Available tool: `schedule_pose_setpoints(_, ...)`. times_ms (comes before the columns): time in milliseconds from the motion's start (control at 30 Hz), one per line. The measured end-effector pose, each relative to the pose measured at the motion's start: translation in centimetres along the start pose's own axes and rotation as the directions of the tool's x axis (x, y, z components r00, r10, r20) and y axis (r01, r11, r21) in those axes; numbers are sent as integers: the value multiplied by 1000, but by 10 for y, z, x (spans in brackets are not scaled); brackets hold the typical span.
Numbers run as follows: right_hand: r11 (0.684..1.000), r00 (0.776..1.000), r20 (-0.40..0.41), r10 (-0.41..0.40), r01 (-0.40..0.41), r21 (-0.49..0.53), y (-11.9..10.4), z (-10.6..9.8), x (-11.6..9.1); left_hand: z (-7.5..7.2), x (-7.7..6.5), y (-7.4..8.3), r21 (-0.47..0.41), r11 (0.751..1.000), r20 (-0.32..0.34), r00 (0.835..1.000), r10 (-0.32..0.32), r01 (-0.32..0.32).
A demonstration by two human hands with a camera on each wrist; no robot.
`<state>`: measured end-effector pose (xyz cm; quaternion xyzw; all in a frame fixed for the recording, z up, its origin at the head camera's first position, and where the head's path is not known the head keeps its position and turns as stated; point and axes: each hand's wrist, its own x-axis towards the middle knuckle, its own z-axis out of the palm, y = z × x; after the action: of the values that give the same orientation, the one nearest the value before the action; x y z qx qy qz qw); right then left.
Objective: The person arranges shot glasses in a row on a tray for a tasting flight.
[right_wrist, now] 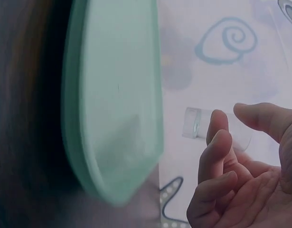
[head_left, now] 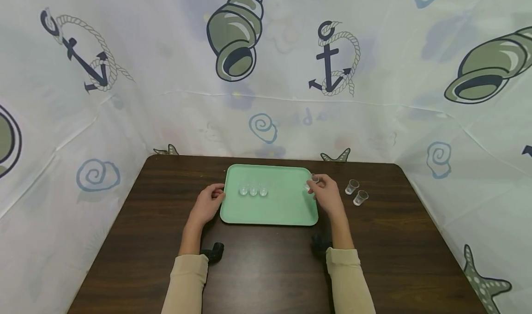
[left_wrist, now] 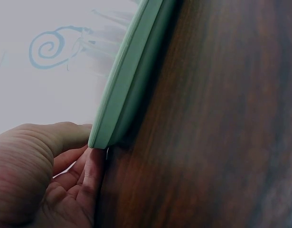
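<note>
A light green tray [head_left: 287,205] lies on the table, with three small clear shot glasses [head_left: 253,191] in a row on its left part. At the tray's left edge is my left hand [head_left: 206,205]; the left wrist view shows its thumb and fingers pinching the rim [left_wrist: 104,135]. My right hand [head_left: 327,195] holds another clear shot glass [right_wrist: 193,123] between thumb and fingers, above the tray's right edge. In the right wrist view this glass is tilted on its side and apart from the tray. The fingers partly hide it.
Two more clear shot glasses [head_left: 352,186] stand on the dark wooden table [head_left: 257,268], right of the tray. A white cloth [head_left: 287,64] printed with shells and anchors hangs behind the table and at its sides. A dark camera [head_left: 214,253] is at the left wrist.
</note>
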<state>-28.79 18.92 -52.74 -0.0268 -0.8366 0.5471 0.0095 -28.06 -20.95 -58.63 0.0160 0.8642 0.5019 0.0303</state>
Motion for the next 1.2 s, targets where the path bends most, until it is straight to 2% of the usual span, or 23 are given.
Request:
schedule_pose_setpoints(167, 999, 999, 47, -22, 20, 42, -5, 15, -1, -2, -1, 1, -4, 1000, -2, 1000, 5, -5)
schedule_pose_setpoints(400, 998, 995, 94, -44, 41, 40, -13, 34, -2, -2, -1, 1, -17, 1000, -2, 1000, -3, 3)
schedule_pose_setpoints(633, 997, 986, 149, -73, 73, 0, -20, 53, -2, -1, 0, 0, -11, 1000, -8, 1000, 3, -4)
schedule_pose_setpoints(900, 994, 981, 176, -84, 94, -49, -27, 70, -3, -2, 0, 1, -10, 1000, 4, 1000, 1, -1)
schedule_pose_setpoints(1200, 985, 976, 206, -69, 99, -138, -28, 85, -4, -1, 1, 0, -6, 1000, -4, 1000, 2, -2)
